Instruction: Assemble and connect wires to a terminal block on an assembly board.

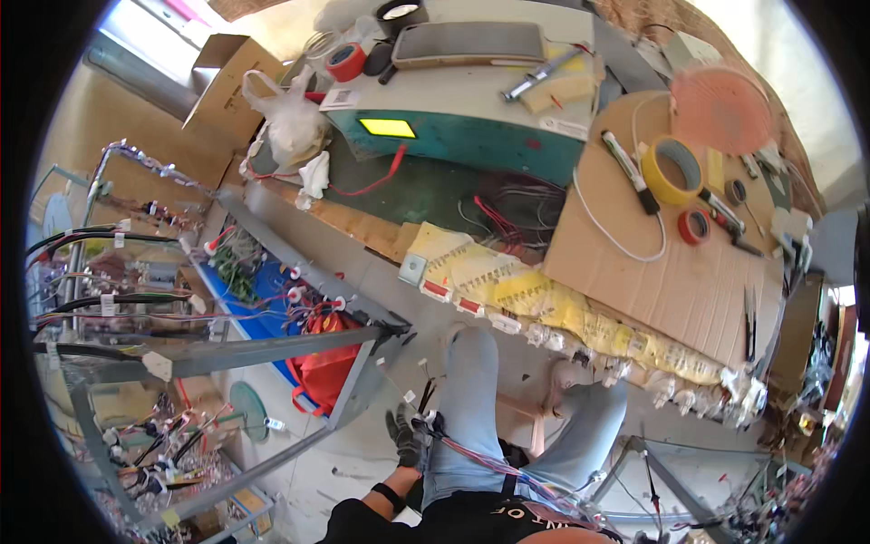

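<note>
My left hand, in a dark grey glove, is low in the head view beside my left thigh. Its fingers point up, stretched out, and nothing shows gripped in them. Right beside it lies the end of a wire harness, with black sleeves and small white connectors. Whether the hand touches this end I cannot tell. From there the bundle of coloured wires runs across my lap toward the lower right. My right hand does not show.
Ahead stands a workbench with a teal test box, a cardboard sheet, a yellow tape roll and a marker. White connectors line its yellow-taped front edge. At left, a grey metal frame carries wire bundles near a red bag.
</note>
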A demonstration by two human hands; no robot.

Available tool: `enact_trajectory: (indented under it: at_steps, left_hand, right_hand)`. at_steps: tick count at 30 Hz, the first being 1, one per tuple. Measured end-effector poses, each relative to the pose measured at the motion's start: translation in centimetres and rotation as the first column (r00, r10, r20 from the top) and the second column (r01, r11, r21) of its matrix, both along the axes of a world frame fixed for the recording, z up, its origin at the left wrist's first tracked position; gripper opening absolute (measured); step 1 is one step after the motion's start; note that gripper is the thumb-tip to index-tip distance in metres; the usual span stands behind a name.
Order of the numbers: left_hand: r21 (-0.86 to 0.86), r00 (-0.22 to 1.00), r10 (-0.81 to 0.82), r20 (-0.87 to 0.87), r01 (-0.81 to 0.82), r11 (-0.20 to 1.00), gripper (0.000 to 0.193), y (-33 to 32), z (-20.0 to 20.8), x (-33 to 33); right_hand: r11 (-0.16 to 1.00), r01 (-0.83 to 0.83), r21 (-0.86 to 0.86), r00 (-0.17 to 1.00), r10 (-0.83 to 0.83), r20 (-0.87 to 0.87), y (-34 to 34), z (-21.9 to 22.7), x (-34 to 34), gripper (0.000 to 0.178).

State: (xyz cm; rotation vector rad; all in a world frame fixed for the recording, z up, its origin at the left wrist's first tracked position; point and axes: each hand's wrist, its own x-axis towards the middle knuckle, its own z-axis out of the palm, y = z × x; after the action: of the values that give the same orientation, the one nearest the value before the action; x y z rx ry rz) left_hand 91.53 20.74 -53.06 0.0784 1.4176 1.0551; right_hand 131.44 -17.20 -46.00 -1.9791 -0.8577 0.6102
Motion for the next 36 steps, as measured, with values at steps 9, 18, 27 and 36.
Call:
enact_trajectory:
  at_steps: [9, 18, 27, 36]
  left_hand:
    - [-0.219, 0.76, -0.575, 0.304, 0.643, 0.734, 0.032, 10.8, -11.7, -5.3]
    - [0.327, 0.679, -0.559, 0.476, 0.454, 0.829, 0.033, 19.4, -11.3, -7.3]
    - [0.703, 0.534, -0.708, -0.463, 0.707, 0.074, 0.026, 12.1, 12.8, -1.0]
    - [-0.064, -0.089, 0.632, -0.77, 0.996, 0.063, 0.017, 1.0, 18.8, -2.3]
  right_hand:
    - [0.684, -0.309, -0.661, 0.944, 0.307, -0.124, -12.0, -16.6, -9.8, 0.024]
    - [0.69, 0.666, -0.284, 0.631, -0.318, 0.707, 0.0, 3.2, -14.3, 0.055]
    - [0.75, 0.618, 0.237, 0.509, -0.611, 0.606, 1.8, 11.6, -5.7, 0.036]
    - [0.924, -0.282, 0.259, 0.939, 0.21, 0.274, 21.4, 12.3, -10.9, 0.034]
